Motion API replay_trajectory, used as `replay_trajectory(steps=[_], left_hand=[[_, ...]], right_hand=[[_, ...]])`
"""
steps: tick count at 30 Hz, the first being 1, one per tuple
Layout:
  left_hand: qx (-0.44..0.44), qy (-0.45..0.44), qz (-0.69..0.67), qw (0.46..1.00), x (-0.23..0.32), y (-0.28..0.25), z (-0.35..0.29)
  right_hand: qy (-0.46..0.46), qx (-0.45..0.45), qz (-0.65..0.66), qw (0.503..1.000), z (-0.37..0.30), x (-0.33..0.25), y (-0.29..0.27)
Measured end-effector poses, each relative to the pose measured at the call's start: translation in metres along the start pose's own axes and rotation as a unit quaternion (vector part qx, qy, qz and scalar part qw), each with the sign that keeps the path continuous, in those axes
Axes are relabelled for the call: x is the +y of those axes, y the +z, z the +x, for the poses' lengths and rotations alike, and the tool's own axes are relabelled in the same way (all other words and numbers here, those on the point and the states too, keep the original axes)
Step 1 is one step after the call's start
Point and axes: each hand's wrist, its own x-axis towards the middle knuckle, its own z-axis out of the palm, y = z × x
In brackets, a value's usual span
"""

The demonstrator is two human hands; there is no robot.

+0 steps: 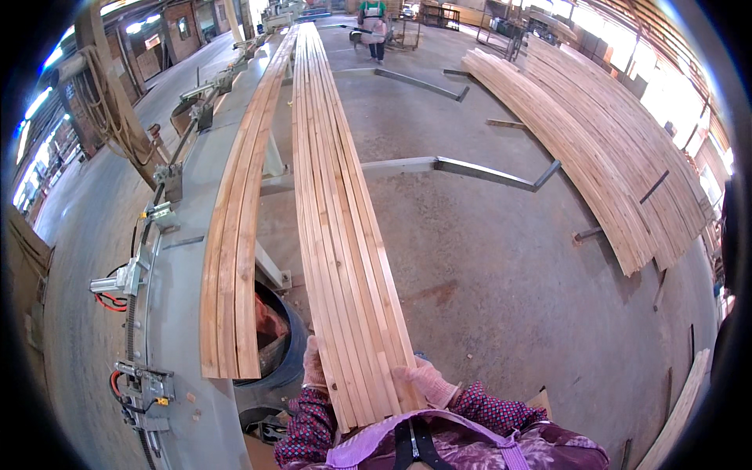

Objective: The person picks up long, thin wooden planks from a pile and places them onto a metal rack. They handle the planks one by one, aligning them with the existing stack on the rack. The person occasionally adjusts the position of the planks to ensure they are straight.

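Observation:
A long bundle of narrow, pale wooden strips (pixel 333 258) stretches away from my waist, several strips lying side by side. My left hand (pixel 313 364), in a pale pinkish glove, grips the bundle's left edge near its close end; its fingers are partly hidden beneath the wood. On the opposite edge my right hand (pixel 427 382), gloved likewise, is closed round the strips with part of it lying over the top. Left of the bundle, a few more wooden strips (pixel 237 290) rest along the grey machine table (pixel 184 313).
Below the strips at left stands a blue drum (pixel 296 345). Metal arms (pixel 486 172) reach out over the concrete floor to the right. Stacks of long boards (pixel 583 149) lie at far right. Another person (pixel 374 27) in green stands at the far end. Clamps (pixel 145 392) line the table.

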Motion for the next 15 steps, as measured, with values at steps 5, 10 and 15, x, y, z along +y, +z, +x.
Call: replay_trajectory(steps=[5, 10, 15], left_hand=[[0.029, 0.116, 0.261, 0.958, 0.026, 0.011, 0.003], [0.107, 0.042, 0.543, 0.832, 0.034, 0.025, 0.010], [0.061, 0.108, 0.538, 0.834, 0.025, 0.004, 0.014]], right_hand=[[-0.025, 0.008, -0.043, 0.999, -0.001, 0.000, 0.001], [-0.029, 0.014, -0.039, 0.999, 0.006, 0.007, -0.001], [-0.026, 0.042, -0.085, 0.995, 0.013, 0.012, -0.007]])
